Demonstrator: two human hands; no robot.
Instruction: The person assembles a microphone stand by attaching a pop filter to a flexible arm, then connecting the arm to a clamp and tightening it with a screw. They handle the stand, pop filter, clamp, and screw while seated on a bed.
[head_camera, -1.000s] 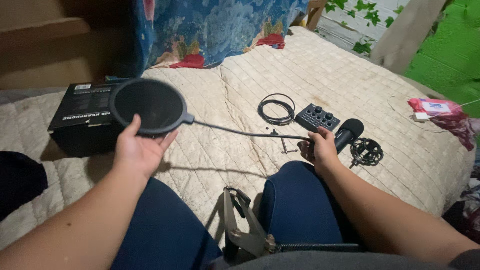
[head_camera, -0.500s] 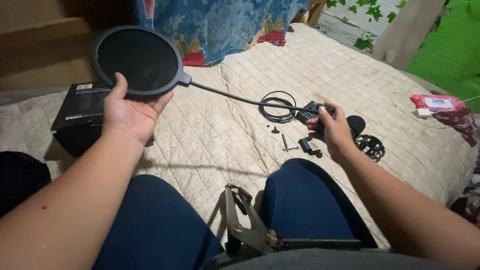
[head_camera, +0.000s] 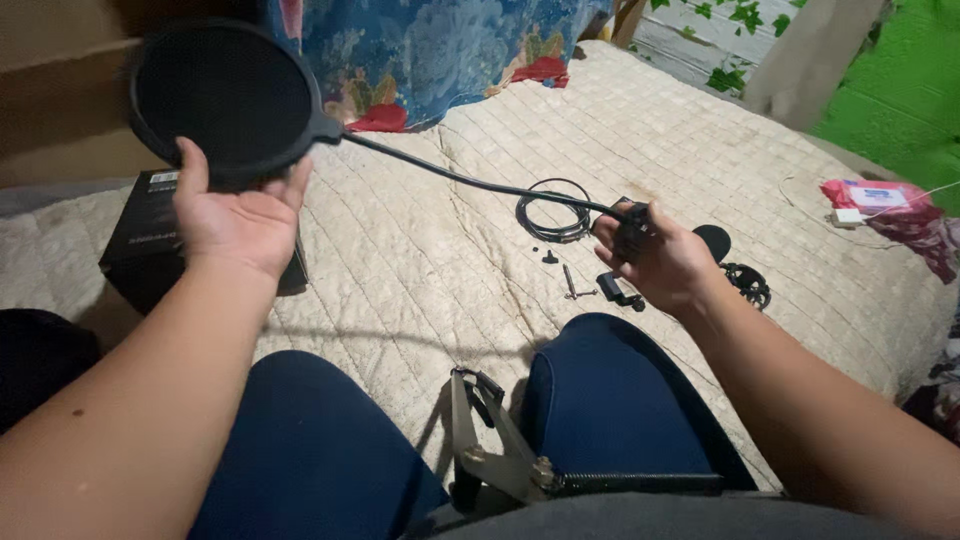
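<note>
A round black pop filter on a thin gooseneck is lifted above the cream quilt. My left hand holds the disc from below by its lower rim. My right hand grips the black clamp at the gooseneck's other end. Under the right hand lie a small black bracket, a screw and a small knob. A black microphone and a shock mount ring lie just right of that hand.
A black box sits on the quilt at left. A coiled black cable lies mid-bed. A metal boom arm with a spring rests across my lap. A pink wrapped packet lies at far right, with a blue floral cloth behind.
Both hands have lifted the pop filter off the black box and the quilt; the disc has risen up and to the left, and the right hand now holds the clamp end raised.
</note>
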